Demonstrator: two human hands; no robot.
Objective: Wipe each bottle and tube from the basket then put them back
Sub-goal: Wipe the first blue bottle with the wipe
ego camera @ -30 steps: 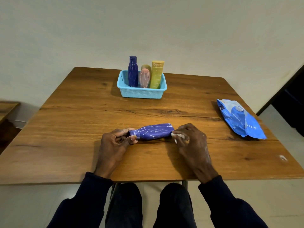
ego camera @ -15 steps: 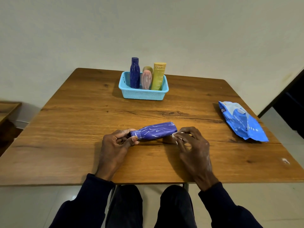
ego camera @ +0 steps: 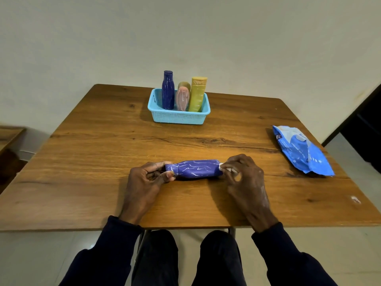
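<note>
Currently the purple bottle lies on its side on the table, near the front edge. Its long axis runs left to right between the two hands. The left hand pinches the narrow end between thumb and curled fingers. The right hand, fingers curled, pinches a white wipe against the wide end.

Judgement: the bottle's body lies leftward of the right fingers, so the coming stroke likely runs along the axis toward the left hand. The basket stands well apart, at the far side.
</note>
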